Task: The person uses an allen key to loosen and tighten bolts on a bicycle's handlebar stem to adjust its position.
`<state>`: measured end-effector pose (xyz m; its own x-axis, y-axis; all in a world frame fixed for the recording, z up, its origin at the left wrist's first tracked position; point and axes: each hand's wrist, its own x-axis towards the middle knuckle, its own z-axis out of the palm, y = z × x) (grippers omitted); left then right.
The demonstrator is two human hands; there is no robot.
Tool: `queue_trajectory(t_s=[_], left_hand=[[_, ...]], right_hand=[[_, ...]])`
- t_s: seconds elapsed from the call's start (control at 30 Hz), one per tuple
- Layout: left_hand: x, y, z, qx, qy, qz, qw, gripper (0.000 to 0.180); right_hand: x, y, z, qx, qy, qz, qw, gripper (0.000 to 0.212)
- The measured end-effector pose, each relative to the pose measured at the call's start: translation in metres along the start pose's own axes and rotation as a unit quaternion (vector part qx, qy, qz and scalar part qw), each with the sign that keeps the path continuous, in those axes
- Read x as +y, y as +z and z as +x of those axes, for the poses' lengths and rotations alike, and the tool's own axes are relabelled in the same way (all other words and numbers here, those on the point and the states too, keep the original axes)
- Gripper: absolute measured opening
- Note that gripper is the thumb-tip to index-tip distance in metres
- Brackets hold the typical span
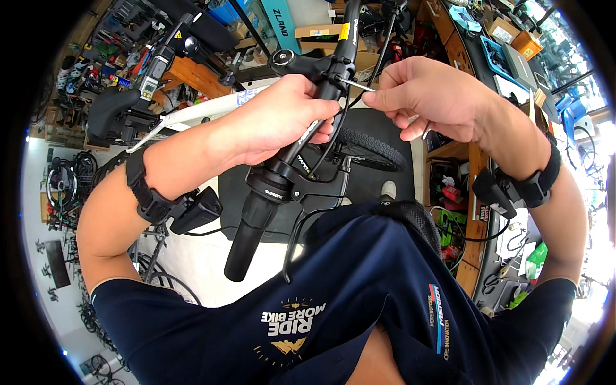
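Note:
My left hand point(285, 119) is closed around a black bicycle handlebar point(301, 144), right beside the stem point(342, 68). My right hand point(431, 93) pinches a thin silver hex key point(357, 85) between thumb and fingers. One end of the key reaches the stem's clamp; whether it sits in a bolt is too small to tell. Its other end point(426, 132) pokes out below my right fingers. Toward me, the bar carries a black rubber grip point(251, 240), a shifter collar point(269, 186) and a brake lever point(293, 247). Black cables run beside the bar.
The bike's white frame point(205, 110) and black saddle point(112, 110) extend left; its front wheel point(372, 147) lies below the bar. A black mat point(237, 192) covers the floor. At right stands a cluttered workbench with wooden drawers point(476, 221) and scissors point(491, 282) on top.

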<state>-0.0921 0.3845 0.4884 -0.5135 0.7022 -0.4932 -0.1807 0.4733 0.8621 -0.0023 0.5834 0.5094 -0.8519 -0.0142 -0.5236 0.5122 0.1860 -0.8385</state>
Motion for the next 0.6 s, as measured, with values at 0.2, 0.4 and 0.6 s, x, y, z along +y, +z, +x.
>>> queue_trajectory(t_s=[0.2,0.4,0.6], left_hand=[[0.001,0.0,0.0,0.003,-0.01,0.007,1.0,0.019],[0.0,0.001,0.0,0.012,-0.013,0.007,1.0,0.02],[0.001,0.002,0.0,0.007,-0.016,0.014,1.0,0.019]], right_hand=[[-0.007,-0.006,0.007,0.008,-0.018,-0.167,0.986,0.024],[0.0,-0.008,0.009,-0.001,0.009,-0.136,0.991,0.028],[-0.004,-0.001,0.0,0.026,-0.037,-0.147,0.988,0.03]])
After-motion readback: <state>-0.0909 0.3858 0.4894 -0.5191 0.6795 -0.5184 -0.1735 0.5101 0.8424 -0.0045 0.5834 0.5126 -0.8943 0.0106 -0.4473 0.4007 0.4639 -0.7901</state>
